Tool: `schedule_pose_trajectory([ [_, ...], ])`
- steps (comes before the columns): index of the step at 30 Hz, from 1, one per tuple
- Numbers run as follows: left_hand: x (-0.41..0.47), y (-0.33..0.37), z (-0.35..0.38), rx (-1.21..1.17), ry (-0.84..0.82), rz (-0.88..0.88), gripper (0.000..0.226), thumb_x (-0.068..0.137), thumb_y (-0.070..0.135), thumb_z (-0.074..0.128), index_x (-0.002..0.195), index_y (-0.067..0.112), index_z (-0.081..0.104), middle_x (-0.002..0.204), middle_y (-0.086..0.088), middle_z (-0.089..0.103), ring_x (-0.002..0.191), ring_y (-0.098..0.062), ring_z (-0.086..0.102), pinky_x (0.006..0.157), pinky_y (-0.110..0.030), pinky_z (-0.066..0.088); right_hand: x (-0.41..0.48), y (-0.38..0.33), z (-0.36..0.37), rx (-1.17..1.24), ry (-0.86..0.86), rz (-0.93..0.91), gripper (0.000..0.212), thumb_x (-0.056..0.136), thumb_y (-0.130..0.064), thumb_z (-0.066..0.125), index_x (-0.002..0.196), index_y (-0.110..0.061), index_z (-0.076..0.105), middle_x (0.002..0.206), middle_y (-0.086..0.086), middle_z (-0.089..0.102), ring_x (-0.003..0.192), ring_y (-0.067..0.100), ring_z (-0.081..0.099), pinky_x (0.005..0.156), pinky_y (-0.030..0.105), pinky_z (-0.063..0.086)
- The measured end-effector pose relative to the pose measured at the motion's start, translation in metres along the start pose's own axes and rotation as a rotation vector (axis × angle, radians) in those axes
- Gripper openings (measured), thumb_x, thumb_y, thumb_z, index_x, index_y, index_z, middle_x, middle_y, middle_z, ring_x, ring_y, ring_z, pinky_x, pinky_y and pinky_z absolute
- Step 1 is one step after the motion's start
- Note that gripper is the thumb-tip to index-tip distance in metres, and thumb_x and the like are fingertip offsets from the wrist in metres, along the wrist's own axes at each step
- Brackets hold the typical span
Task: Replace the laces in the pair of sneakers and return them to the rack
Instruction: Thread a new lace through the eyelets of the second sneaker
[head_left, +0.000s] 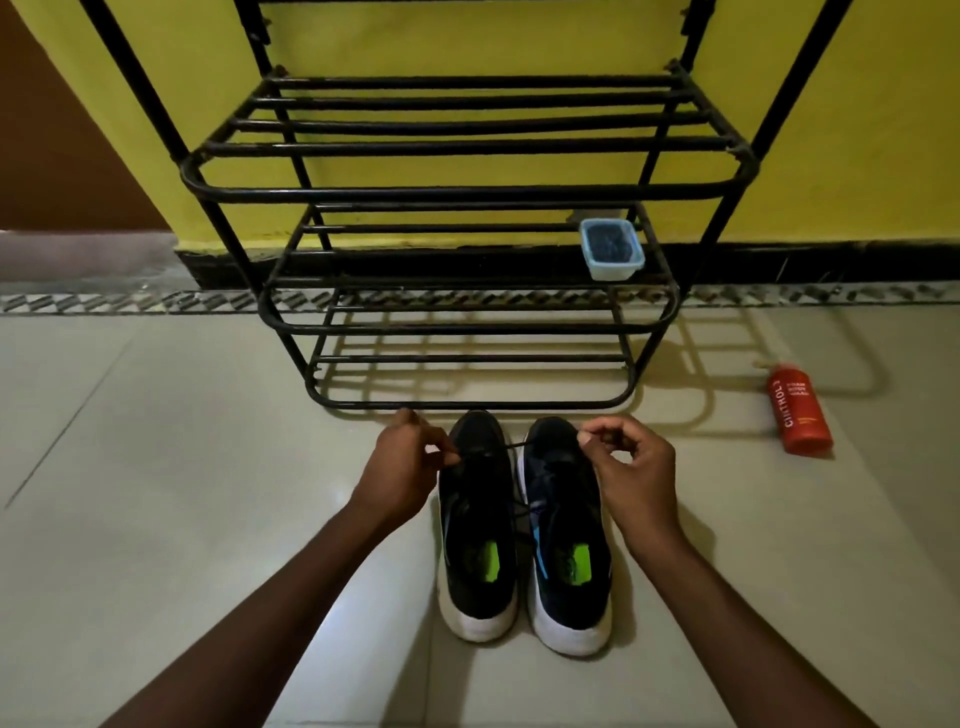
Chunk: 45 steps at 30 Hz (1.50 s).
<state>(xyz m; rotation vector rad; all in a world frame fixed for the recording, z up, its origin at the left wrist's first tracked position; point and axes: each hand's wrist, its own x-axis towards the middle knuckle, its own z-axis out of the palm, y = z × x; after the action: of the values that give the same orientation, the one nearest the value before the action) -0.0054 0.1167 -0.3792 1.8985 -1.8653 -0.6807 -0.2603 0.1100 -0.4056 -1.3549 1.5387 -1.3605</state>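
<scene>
Two dark sneakers with white soles stand side by side on the floor, toes toward the rack: the left sneaker (480, 525) and the right sneaker (566, 530). A thin black lace (519, 445) stretches across the left sneaker's front, between my two hands. My left hand (402, 470) pinches one end at the shoe's left side. The other end is pinched by my right hand (626, 467) above the right sneaker's toe. A black metal shoe rack (447, 192) stands just beyond the shoes.
A small pale blue plastic container (612, 248) with dark contents sits on the rack's middle shelf, right side. A red bottle (799, 410) lies on the tiled floor to the right. A yellow wall is behind the rack.
</scene>
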Motion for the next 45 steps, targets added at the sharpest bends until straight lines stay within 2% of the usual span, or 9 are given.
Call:
schedule_pose_trajectory([
  [3, -0.006, 0.011, 0.007, -0.094, 0.022, -0.016, 0.002, 0.089, 0.027, 0.076, 0.09, 0.026, 0.078, 0.097, 0.005, 0.068, 0.093, -0.014, 0.063, 0.088, -0.041, 0.047, -0.011, 0.003, -0.004, -0.031, 0.035, 0.059, 0.019, 0.085, -0.009, 0.075, 0.087, -0.027, 0.07, 0.083, -0.008, 0.07, 0.078, 0.007, 0.064, 0.073, 0.014, 0.049],
  [7, -0.008, 0.038, 0.021, -0.398, 0.037, 0.007, 0.008, 0.087, 0.016, 0.078, 0.081, 0.019, 0.074, 0.081, 0.002, 0.072, 0.078, -0.014, 0.066, 0.073, -0.035, 0.052, -0.031, 0.015, -0.014, -0.114, 0.026, 0.156, 0.023, 0.08, -0.013, 0.079, 0.089, -0.029, 0.065, 0.084, -0.003, 0.067, 0.078, 0.004, 0.061, 0.069, 0.011, 0.045],
  [12, -0.007, 0.064, 0.046, -0.491, 0.043, 0.17, 0.012, 0.092, 0.005, 0.07, 0.084, 0.013, 0.067, 0.066, 0.009, 0.068, 0.056, -0.004, 0.064, 0.058, -0.014, 0.048, -0.048, 0.027, -0.025, -0.303, -0.132, 0.079, 0.031, 0.069, -0.016, 0.088, 0.084, -0.031, 0.065, 0.091, -0.011, 0.064, 0.084, -0.001, 0.062, 0.073, 0.005, 0.045],
  [17, -0.004, 0.071, 0.065, -0.599, -0.04, 0.109, 0.017, 0.093, -0.003, 0.066, 0.086, 0.012, 0.062, 0.076, -0.009, 0.072, 0.066, -0.02, 0.075, 0.062, -0.025, 0.058, -0.052, 0.035, -0.029, -0.256, -0.127, 0.077, 0.024, 0.072, -0.017, 0.087, 0.089, -0.027, 0.074, 0.078, -0.019, 0.071, 0.076, -0.005, 0.068, 0.07, 0.005, 0.05],
  [22, -0.01, 0.07, 0.077, -0.719, -0.097, 0.005, 0.029, 0.087, -0.013, 0.068, 0.082, 0.016, 0.066, 0.084, -0.012, 0.074, 0.083, -0.028, 0.076, 0.073, -0.038, 0.063, -0.054, 0.043, -0.032, -0.146, -0.079, 0.148, 0.016, 0.077, -0.018, 0.086, 0.09, -0.023, 0.079, 0.072, -0.016, 0.073, 0.07, -0.004, 0.07, 0.068, 0.008, 0.052],
  [27, -0.018, 0.076, 0.086, -0.529, -0.078, 0.078, 0.009, 0.092, 0.01, 0.072, 0.087, 0.017, 0.073, 0.077, 0.008, 0.075, 0.066, -0.006, 0.071, 0.059, -0.013, 0.051, -0.051, 0.043, -0.034, -0.017, -0.096, 0.282, 0.017, 0.078, -0.017, 0.085, 0.089, -0.03, 0.08, 0.075, -0.016, 0.076, 0.073, 0.0, 0.072, 0.068, 0.012, 0.054],
  [34, -0.02, 0.073, 0.092, -0.546, -0.113, 0.023, 0.012, 0.091, 0.006, 0.071, 0.086, 0.017, 0.073, 0.081, 0.004, 0.076, 0.07, -0.012, 0.074, 0.064, -0.019, 0.056, -0.046, 0.043, -0.036, 0.076, -0.119, 0.369, 0.023, 0.078, -0.012, 0.084, 0.082, -0.034, 0.077, 0.073, -0.007, 0.076, 0.073, 0.007, 0.074, 0.069, 0.023, 0.057],
  [41, -0.015, 0.073, 0.091, -0.517, -0.062, -0.059, 0.016, 0.093, 0.009, 0.071, 0.082, 0.021, 0.072, 0.074, -0.002, 0.075, 0.069, -0.015, 0.074, 0.066, -0.03, 0.058, -0.047, 0.044, -0.036, 0.097, -0.12, 0.372, 0.022, 0.078, -0.011, 0.084, 0.082, -0.031, 0.077, 0.073, -0.006, 0.076, 0.073, 0.009, 0.074, 0.068, 0.023, 0.058],
  [45, -0.013, 0.077, 0.073, -0.21, 0.134, 0.124, 0.016, 0.092, 0.005, 0.069, 0.095, 0.018, 0.078, 0.088, 0.005, 0.075, 0.078, -0.003, 0.068, 0.07, -0.009, 0.05, -0.047, 0.043, -0.036, 0.094, -0.124, 0.36, 0.022, 0.078, -0.01, 0.084, 0.081, -0.031, 0.077, 0.071, -0.006, 0.076, 0.07, 0.009, 0.074, 0.065, 0.018, 0.055],
])
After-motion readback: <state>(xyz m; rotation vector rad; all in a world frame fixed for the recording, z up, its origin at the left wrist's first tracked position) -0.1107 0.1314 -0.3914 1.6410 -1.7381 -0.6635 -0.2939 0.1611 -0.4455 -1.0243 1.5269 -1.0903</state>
